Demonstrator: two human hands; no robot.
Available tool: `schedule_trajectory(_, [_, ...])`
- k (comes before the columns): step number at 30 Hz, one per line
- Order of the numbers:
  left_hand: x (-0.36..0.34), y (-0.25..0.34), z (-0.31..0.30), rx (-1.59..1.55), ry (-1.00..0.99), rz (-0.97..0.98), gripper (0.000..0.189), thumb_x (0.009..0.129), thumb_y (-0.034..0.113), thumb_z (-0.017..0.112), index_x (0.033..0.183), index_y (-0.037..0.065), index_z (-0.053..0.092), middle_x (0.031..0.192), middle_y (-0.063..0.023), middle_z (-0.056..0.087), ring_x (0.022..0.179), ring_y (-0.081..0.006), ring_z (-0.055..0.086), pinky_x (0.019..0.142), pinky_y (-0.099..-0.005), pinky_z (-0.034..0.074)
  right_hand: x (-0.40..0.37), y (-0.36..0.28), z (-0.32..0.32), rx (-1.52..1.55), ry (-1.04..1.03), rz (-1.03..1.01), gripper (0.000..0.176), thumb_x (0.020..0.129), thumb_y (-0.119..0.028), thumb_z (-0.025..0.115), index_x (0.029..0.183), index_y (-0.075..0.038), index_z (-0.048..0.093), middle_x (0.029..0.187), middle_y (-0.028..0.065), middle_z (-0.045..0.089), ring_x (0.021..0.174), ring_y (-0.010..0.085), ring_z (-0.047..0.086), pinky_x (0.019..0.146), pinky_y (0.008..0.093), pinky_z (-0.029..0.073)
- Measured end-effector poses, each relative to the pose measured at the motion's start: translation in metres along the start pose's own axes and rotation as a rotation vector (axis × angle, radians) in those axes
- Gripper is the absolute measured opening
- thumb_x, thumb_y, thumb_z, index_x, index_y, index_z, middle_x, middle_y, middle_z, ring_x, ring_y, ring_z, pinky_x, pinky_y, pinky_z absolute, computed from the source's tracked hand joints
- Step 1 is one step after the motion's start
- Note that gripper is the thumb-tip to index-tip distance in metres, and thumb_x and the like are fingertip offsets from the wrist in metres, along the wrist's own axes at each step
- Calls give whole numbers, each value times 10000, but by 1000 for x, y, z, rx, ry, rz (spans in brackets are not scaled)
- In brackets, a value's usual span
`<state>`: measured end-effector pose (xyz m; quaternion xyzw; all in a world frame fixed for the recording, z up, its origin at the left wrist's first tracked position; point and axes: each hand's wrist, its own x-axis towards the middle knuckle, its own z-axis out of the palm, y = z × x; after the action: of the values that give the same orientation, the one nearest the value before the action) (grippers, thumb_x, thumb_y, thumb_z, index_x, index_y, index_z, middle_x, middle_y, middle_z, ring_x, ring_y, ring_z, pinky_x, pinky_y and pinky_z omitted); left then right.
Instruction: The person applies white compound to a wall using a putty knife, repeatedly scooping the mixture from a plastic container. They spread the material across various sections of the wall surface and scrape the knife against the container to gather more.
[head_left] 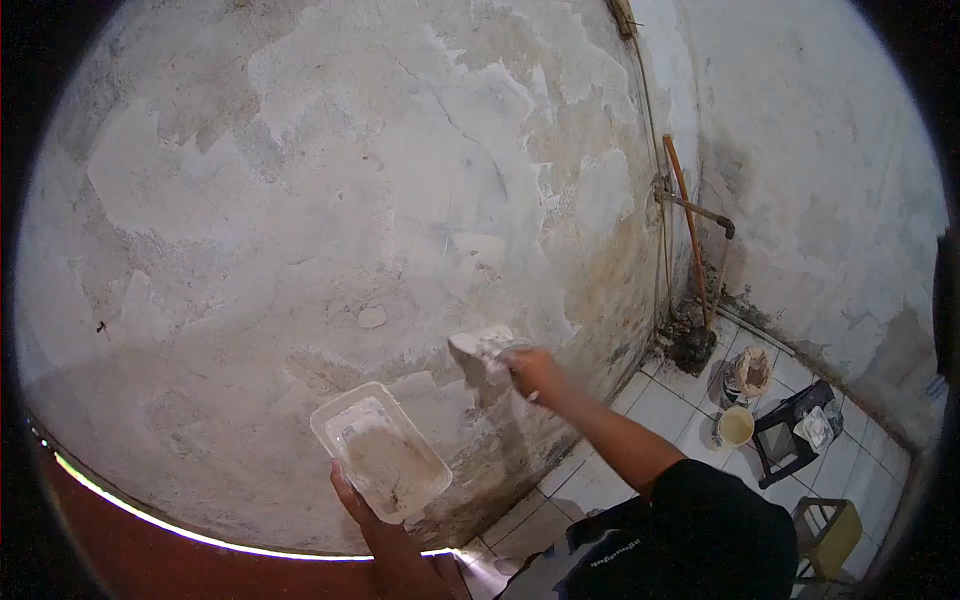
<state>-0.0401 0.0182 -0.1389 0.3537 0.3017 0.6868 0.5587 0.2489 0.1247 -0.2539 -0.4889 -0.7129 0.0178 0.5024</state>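
Observation:
My left hand [352, 497] grips the lower left edge of a shallow rectangular plastic tray [436, 490], its thumb lying along the side. Whitish paste coats the tray's inside, thickest toward the upper left. In my right hand [535, 374] is a putty knife [470, 346], held by its handle, with white putty on the blade. The blade overlaps the patchy plaster wall [370, 230] in this view, up and to the right of the tray. Blur softens my right hand and forearm.
Right of me, on the white tiled floor, stand a putty-smeared bucket [748, 372], a pale yellow pail [735, 427], a dark stool [789, 436] with a white bag on it, and a yellowish stool [832, 540]. A pipe [700, 208] and a wooden stick [686, 205] stand near the corner.

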Motion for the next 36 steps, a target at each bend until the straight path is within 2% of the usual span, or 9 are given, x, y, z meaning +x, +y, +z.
schedule_trajectory(3, [2,-2,-8,156,-28,52,535,946,467,434,1295,63,475,1192,-127,576,1051,-292,586,877,-469,508,21,14,-49,-148,-17,246,333,771,-35,570,1098,-26,635,905,225,655,840,392,644,757,448,511])
schedule_trajectory(5, [9,-6,-19,-202,-54,-126,537,950,475,418,1302,75,474,1193,-128,579,1084,-302,575,901,-497,490,48,24,-67,-131,341,92,317,783,-30,559,1089,-13,638,945,226,657,860,395,635,762,438,504])
schedule_trajectory(10, [1,2,-12,-167,8,-139,534,953,468,411,1311,76,470,1215,-130,571,1076,-308,583,890,-496,499,110,3,-60,-63,586,-50,337,768,-3,552,1090,-33,646,959,224,653,882,387,621,782,438,489])
schedule_trajectory(17, [-5,-6,-18,-29,-58,-83,584,938,506,406,1312,62,457,1208,-135,563,1082,-309,577,902,-501,496,19,-38,29,-164,-121,14,504,752,-43,603,1237,-179,592,972,131,675,865,320,658,745,438,533])
schedule_trajectory(21, [-20,-2,1,-7,14,-98,597,928,526,414,1308,69,460,1211,-132,557,1091,-311,567,906,-502,492,14,-36,-4,-40,16,-219,497,753,-11,604,1227,-161,609,1074,143,668,925,346,649,826,441,520])
schedule_trajectory(23, [-23,-2,-9,-77,25,-144,594,928,529,412,1308,75,462,1215,-125,553,1094,-308,561,905,-500,489,25,-27,-25,56,-36,141,418,750,2,599,1152,-102,649,1055,177,663,935,371,636,839,432,507])
schedule_trajectory(28, [-20,-6,-22,-84,34,-118,581,931,527,412,1306,87,466,1194,-114,567,1073,-303,572,898,-499,495,73,4,-57,25,555,111,329,721,28,555,1027,-19,668,907,213,659,843,383,635,745,436,501])
schedule_trajectory(32, [-21,-3,-20,48,20,-26,569,932,521,419,1303,92,469,1187,-111,578,1050,-302,589,889,-493,507,39,11,11,-198,122,154,332,711,-3,550,1009,-70,679,819,190,628,770,374,617,696,468,490])
schedule_trajectory(36, [-19,-1,-19,-142,44,-53,582,925,520,436,1310,85,464,1209,-123,572,1059,-304,592,885,-492,512,-2,-8,24,-104,111,-57,398,719,6,565,1084,-96,685,939,194,665,846,363,641,753,459,506])
